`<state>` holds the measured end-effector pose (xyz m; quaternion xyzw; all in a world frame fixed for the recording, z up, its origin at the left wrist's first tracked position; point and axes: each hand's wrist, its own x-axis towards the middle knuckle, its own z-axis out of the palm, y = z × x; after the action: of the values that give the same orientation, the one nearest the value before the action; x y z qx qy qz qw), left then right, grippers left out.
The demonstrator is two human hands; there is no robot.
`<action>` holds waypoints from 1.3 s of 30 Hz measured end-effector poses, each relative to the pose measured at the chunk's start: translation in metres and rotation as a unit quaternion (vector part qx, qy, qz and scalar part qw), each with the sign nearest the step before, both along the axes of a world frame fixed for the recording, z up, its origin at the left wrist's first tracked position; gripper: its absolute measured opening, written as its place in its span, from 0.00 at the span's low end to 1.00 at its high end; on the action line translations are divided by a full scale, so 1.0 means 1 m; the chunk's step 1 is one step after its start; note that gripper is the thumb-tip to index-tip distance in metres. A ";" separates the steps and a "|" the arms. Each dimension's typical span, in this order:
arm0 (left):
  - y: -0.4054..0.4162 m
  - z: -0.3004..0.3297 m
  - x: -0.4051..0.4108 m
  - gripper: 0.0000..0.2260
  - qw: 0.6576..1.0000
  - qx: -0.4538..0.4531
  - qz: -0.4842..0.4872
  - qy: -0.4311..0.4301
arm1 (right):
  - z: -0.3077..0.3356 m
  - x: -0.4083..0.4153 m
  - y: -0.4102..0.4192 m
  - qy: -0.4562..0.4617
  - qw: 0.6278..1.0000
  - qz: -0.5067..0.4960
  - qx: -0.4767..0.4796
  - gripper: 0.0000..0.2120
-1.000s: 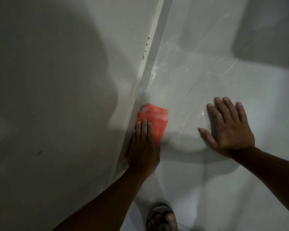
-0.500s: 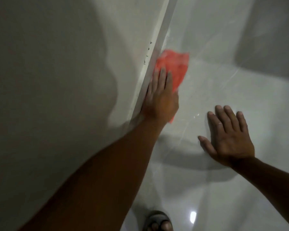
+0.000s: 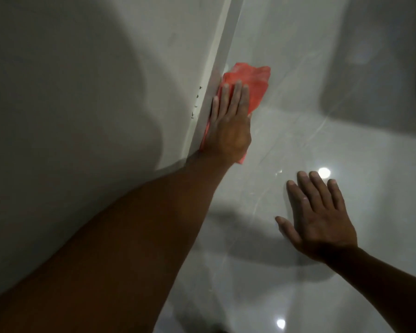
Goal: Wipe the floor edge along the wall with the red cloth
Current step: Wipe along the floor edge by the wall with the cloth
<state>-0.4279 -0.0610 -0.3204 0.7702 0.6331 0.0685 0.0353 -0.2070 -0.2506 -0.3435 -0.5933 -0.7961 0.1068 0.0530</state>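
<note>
Red cloth (image 3: 251,86) lies flat on the glossy white tile floor (image 3: 298,116), its near edge pushed right up against the skirting strip (image 3: 216,75) at the foot of the wall (image 3: 82,92). The left hand (image 3: 228,126) presses down on the cloth with the palm flat and the fingers straight and close together, the little finger touching the skirting strip; the cloth shows beyond the fingertips and in a thin line under the heel of the hand. The left forearm runs back along the skirting strip toward the camera. The right hand (image 3: 320,222) sits well away from the skirting strip, out on the open tiles, palm down with the fingers slightly spread and the thumb out, holding nothing. Small dark specks (image 3: 197,99) mark the wall just beside the strip, level with the left fingers.
</note>
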 end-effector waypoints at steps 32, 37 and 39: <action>0.070 0.012 0.042 0.28 0.987 -0.063 -0.138 0.062 | 0.003 0.000 0.000 -0.004 1.000 0.003 -0.024 0.42; 0.129 0.020 0.047 0.30 0.987 -0.151 -0.044 0.025 | 0.001 0.000 0.000 -0.002 1.000 0.001 -0.011 0.42; 0.126 0.020 0.036 0.32 0.986 -0.166 0.003 -0.011 | 0.001 0.000 -0.001 -0.003 1.000 0.003 -0.004 0.42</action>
<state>-0.3917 0.0651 -0.3005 0.7510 0.6376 -0.0292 0.1691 -0.2070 -0.2514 -0.3426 -0.5915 -0.7975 0.1088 0.0477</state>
